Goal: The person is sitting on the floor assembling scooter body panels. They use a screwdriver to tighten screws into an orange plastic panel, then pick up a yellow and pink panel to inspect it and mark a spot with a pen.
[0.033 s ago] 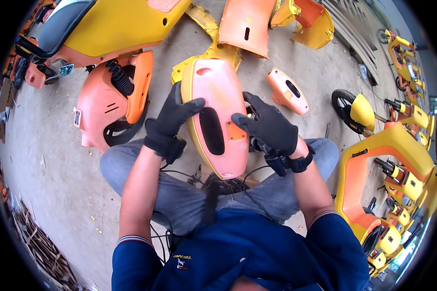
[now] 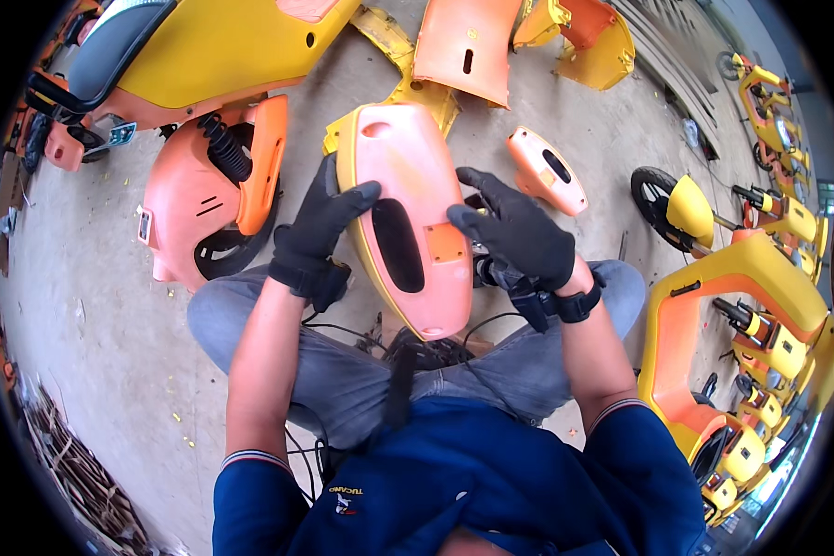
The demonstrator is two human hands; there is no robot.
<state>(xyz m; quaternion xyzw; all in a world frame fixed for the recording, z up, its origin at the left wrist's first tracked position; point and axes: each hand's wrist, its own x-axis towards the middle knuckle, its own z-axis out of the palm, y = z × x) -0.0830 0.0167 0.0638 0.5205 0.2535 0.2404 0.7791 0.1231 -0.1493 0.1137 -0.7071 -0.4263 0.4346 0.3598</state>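
Note:
A long, rounded plastic scooter cover (image 2: pixel 403 153), pink on its face with a yellow left edge, is held up in front of my lap. It has a dark oval opening and a small orange rectangular patch beside that. Both hands wear black gloves. My left hand (image 2: pixel 322 218) grips the cover's left edge, its thumb on the face and the other fingers hidden behind. At the opposite edge, my right hand (image 2: pixel 524 232) has its thumb by the orange patch and its index finger along the side; the remaining fingers are partly hidden.
Beyond the cover lie a yellow frame piece (image 2: pixel 403 46), a pink panel (image 2: pixel 468 51) and a yellow shell (image 2: pixel 598 46). A smaller pink cover (image 2: pixel 547 171) rests at right. A scooter body (image 2: pixel 204 56) and pink wheel housing (image 2: pixel 190 199) stand left; a yellow-orange frame (image 2: pixel 663 334) stands right.
My right thumb has slid slightly farther up the cover's right edge. The cover stays between both hands, and the whole view has shifted a little.

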